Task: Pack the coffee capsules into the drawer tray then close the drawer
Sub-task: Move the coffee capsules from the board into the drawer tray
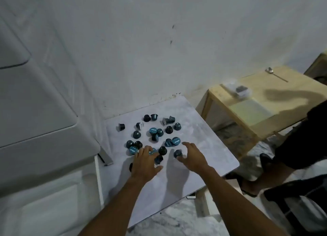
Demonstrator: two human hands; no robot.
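Observation:
Several dark coffee capsules [153, 131], some showing blue lids, lie scattered on a white marbled table [203, 135]. My left hand [145, 162] lies over the near capsules. Its fingers bend down onto a blue-lidded capsule [132, 150] group, and a dark capsule [158, 159] sits between fingers and thumb; the grip itself is hidden. My right hand [192, 156] is spread around a dark capsule [177, 153], thumb tip touching it, index finger stretched past it. No drawer tray shows in this view.
A big white-grey cabinet or appliance [39, 129] stands at the left, a metal piece [106, 158] beside it. At the right is a wooden table [265, 101] with a spoon [274, 74]. A person in dark clothes [304, 138] sits at the far right.

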